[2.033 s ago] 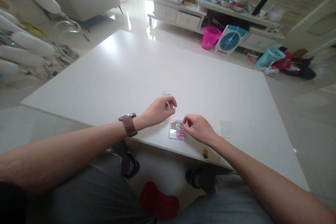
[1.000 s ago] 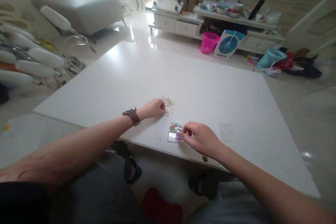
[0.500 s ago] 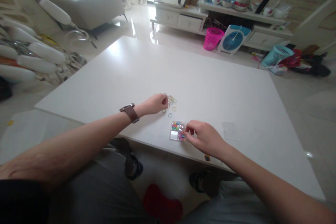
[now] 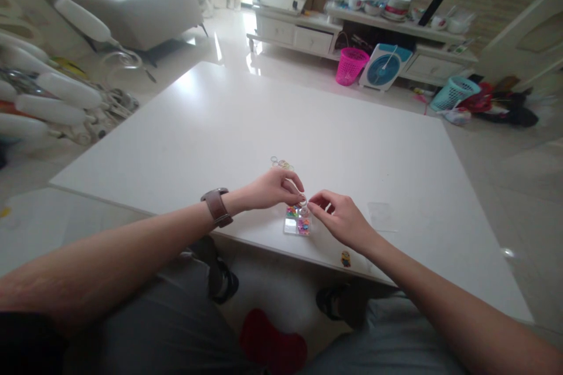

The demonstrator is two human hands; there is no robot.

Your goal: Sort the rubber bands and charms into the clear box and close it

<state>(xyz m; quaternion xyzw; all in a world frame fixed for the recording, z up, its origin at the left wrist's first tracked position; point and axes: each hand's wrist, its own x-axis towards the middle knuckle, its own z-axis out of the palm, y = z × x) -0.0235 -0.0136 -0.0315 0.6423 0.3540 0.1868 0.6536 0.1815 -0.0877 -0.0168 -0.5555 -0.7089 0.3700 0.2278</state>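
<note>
My left hand [image 4: 281, 187], a watch on its wrist, pinches a small pale ring-shaped band [image 4: 304, 200] over the far side of a clear divided box [image 4: 291, 226]. Right beside it, my right hand [image 4: 336, 214] has thumb and forefinger pressed together close to the band's edge; whatever they grip is too small to tell. Tiny colourful pieces [image 4: 304, 225] fill several of the box's compartments, and the near left one looks bare. Behind my left hand lies a loose pile of thin coloured bands [image 4: 281, 163], partly hidden.
On the white table [image 4: 334, 135], a small yellow and blue cartoon figure [image 4: 346, 258] lies near the front edge. A clear flat lid [image 4: 380, 217] rests right of my right hand. Beneath the table edge stands a red stool [image 4: 272, 340]. White-framed chairs [image 4: 70, 91] crowd the left.
My left hand has moved from the pile of bands towards the right and nearer, bringing a band over the box. My right hand has lifted slightly off the box's right side.
</note>
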